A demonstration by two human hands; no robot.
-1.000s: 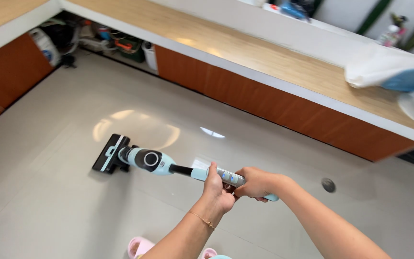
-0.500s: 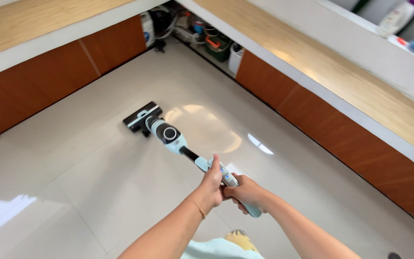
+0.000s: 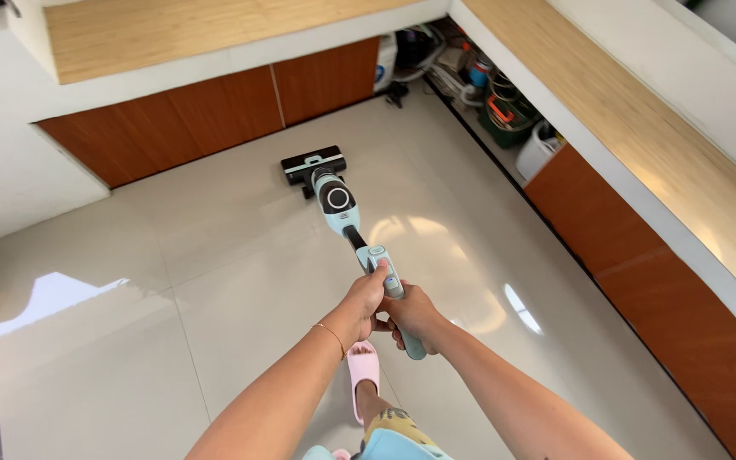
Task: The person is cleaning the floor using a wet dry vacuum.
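A light-blue and black stick floor cleaner (image 3: 336, 200) stretches away from me over the glossy beige tile floor (image 3: 215, 255). Its black head (image 3: 313, 163) rests on the tiles close to the brown cabinet fronts (image 3: 215, 119) at the far side. My left hand (image 3: 366, 296) grips the light-blue handle (image 3: 385, 271) from the left. Just behind it, my right hand (image 3: 413, 315) wraps the lower end of the same handle. A thin bracelet circles my left wrist. One foot in a pink slipper (image 3: 363, 368) shows below my arms.
Wood-topped counters (image 3: 666, 145) with brown cabinet fronts run along the far and right sides. An open space under the far right corner holds buckets, bottles and a white container (image 3: 538, 150). A white wall block (image 3: 10, 162) juts out at left.
The view has swung to the left. The cleaner's head has travelled forward across the tiles toward the far cabinets. Both hands have kept their grip on the handle.
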